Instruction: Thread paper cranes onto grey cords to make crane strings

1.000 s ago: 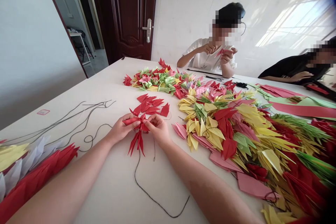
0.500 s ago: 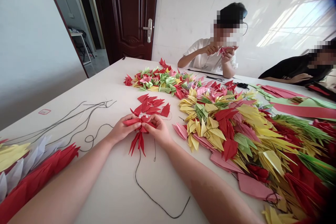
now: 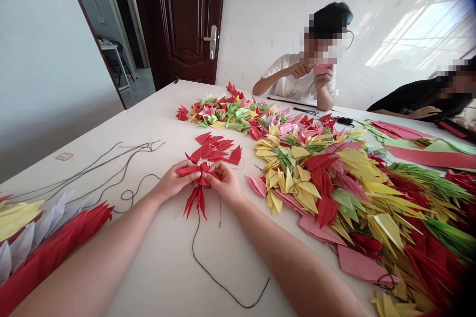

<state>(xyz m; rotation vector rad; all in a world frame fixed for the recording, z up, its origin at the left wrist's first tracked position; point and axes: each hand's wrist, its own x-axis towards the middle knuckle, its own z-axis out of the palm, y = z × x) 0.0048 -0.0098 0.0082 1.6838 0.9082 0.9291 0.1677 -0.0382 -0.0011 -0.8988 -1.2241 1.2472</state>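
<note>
- pale tiled wall and a dark red-brown door stand at the far side; a white table fills the near space.
- red folded-paper piece is in the near middle, held between two bare hands, its pointed ends hanging down.
- left hand pinches its left side between thumb and fingers.
- right hand pinches its right side likewise.
- black cord trails from below the piece and curves right across the table.
- loose red pieces lie just beyond the hands.
- big multicoloured paper heap spreads over the right, reaching the far middle.
- thin dark cords lie on the left, with a red paper row nearer.
- far right, a person in white holds pink paper; beside them, a person in black leans on the table.
</note>
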